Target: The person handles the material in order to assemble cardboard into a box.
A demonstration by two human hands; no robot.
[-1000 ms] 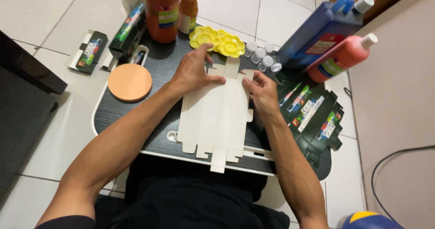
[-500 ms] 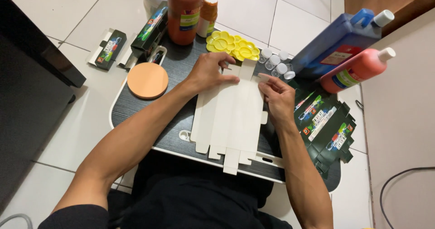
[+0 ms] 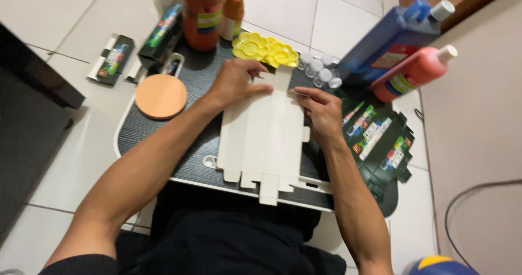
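your left hand (image 3: 235, 82) lies palm down, fingers spread, on the top left corner of the flattened carton (image 3: 263, 136), and your right hand (image 3: 322, 110) presses its top right edge, fingers together, thumb tucked along the fold; neither hand pinches anything. the carton lies plain side up in the middle of the dark lap tray (image 3: 163, 139), its flaps sticking out over the near rim. judging by that, the box is fully opened out and pressed flat, so the unfolding looks done. nothing has been put on the blank side yet: the yellow palette (image 3: 263, 49) looks dry and unused, the small jars (image 3: 321, 68) are capped, and the big paint bottles (image 3: 397, 41) are shut. a second flattened carton (image 3: 378, 139) lies printed side up beside your right wrist, not turned over.
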